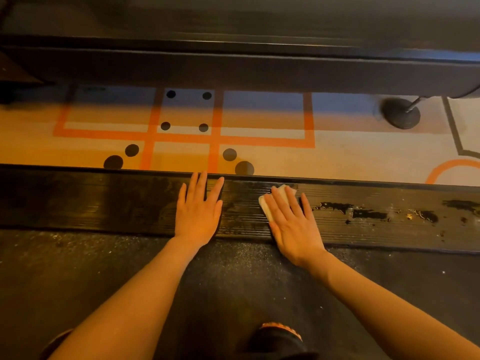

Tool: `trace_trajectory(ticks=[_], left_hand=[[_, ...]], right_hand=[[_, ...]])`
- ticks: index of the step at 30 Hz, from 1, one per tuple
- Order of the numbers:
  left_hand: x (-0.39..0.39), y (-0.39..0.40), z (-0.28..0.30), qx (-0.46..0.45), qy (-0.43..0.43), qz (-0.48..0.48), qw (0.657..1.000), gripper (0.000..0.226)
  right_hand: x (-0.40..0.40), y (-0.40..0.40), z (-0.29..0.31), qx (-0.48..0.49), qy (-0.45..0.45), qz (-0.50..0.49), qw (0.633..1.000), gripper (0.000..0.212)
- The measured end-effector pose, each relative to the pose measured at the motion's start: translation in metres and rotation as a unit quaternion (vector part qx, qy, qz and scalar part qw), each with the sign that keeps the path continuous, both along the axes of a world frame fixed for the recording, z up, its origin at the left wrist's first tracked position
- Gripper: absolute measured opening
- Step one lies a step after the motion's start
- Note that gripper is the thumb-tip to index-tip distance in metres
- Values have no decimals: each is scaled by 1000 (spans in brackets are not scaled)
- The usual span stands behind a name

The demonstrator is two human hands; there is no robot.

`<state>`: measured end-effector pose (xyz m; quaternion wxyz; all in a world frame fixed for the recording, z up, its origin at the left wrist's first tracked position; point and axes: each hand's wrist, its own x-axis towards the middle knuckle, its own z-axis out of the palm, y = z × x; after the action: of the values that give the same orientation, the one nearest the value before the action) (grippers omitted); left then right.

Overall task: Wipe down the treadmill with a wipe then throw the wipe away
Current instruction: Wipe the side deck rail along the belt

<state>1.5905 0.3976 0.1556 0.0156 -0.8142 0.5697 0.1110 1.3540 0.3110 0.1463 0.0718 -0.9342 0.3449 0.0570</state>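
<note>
On the near side rail of the treadmill, a dark ribbed strip running left to right across the view, two bare hands lie flat.

Item: left hand. Palm down on the rail, fingers straight and slightly spread, fingertips reaching the rail's far edge. Its grip is wide and holds nothing.

Item: right hand. Palm down just right of the left hand, fingers straight, pressing flat on the wipe. Its grip is wide too, not curled round anything.

Item: wipe. White, folded or bunched, lying on the rail under the right hand's fingers; a corner shows past the fingertips and another edge beside the index finger.

Item: rail surface. Glossy to the left of the hands; to the right, dull, with pale specks and patches of worn or peeling black coating.

Item: belt. Dark, textured, dusted with pale flecks, lying nearer the camera than the rail; both forearms cross it.

Item: rug. Beyond the rail, pale with orange lines forming squares and with black dots.

Item: round black foot. Stands on the rug at the upper right, on a thin metal stem.

Item: dark furniture edge. Runs along the far side of the rug.
</note>
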Motion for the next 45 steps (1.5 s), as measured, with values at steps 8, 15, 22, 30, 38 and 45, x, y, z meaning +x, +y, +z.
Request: trace_trajectory(ticks=[8,15,22,30,38,45], left_hand=[[-18,-9,-3,-25,15,70,997,55],[-27,-11,-5,-47,16,92,995,55],[-26,-11,-7,-53,2,91,994,55],[-30,-18,-6,-61,16,38,997,53],[-36,-28,-10,-59,14,7,998,52],[-41,-33,-4,-66,30,-28,997,53]], right_hand=[[6,34,-4,-11,13,25,1000,61],[-25,36,-2,-15,22,-6,1000,60],[19,49,-5,-21,19,36,999,61],[-40,23,10,11,41,-114,993,64],[-22,0,22,58,-6,-156,986,70],[-46,-7,17,31,-10,-58,998,60]])
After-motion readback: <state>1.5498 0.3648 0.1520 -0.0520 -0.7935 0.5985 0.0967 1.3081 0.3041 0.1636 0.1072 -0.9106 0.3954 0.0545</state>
